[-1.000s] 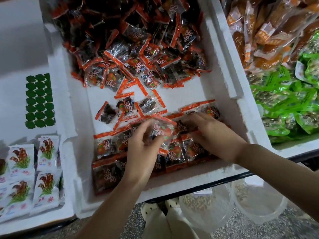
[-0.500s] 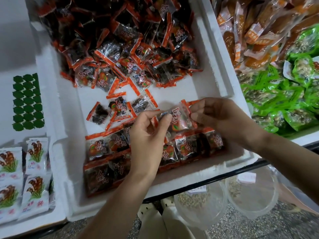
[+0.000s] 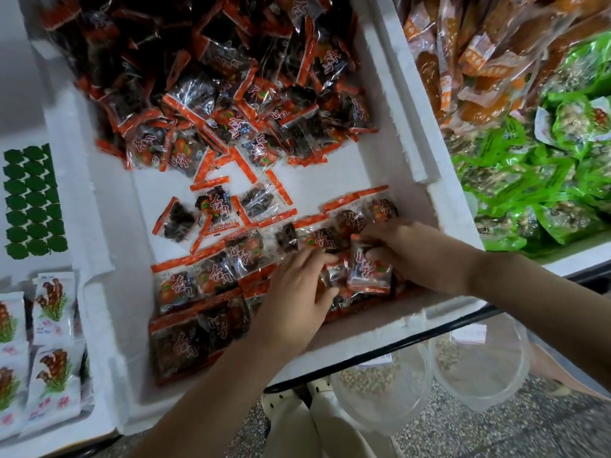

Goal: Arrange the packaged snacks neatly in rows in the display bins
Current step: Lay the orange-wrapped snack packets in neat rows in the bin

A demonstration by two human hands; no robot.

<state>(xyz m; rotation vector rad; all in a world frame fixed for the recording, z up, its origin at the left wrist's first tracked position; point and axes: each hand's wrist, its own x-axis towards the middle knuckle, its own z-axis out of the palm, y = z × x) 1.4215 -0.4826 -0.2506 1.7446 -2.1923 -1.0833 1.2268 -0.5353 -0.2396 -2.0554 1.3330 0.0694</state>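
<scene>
Two clear tubs (image 3: 380,385) sit below the counter (image 3: 413,335) edge. On it stands a white foam bin (image 3: 109,233). Its near end carries rows (image 3: 198,282) of orange-edged packets laid side by side. The left hand (image 3: 297,299) lies on the rows, fingers (image 3: 314,261) bent over a small packet; whether they pinch it cannot be told. Just beside it, the right hand (image 3: 420,256) has fingers and thumb clamped on one packet (image 3: 368,271), tilted above the rows. Loose packets (image 3: 215,209) lie mid-bin; an unsorted pile (image 3: 231,77) fills the far end
</scene>
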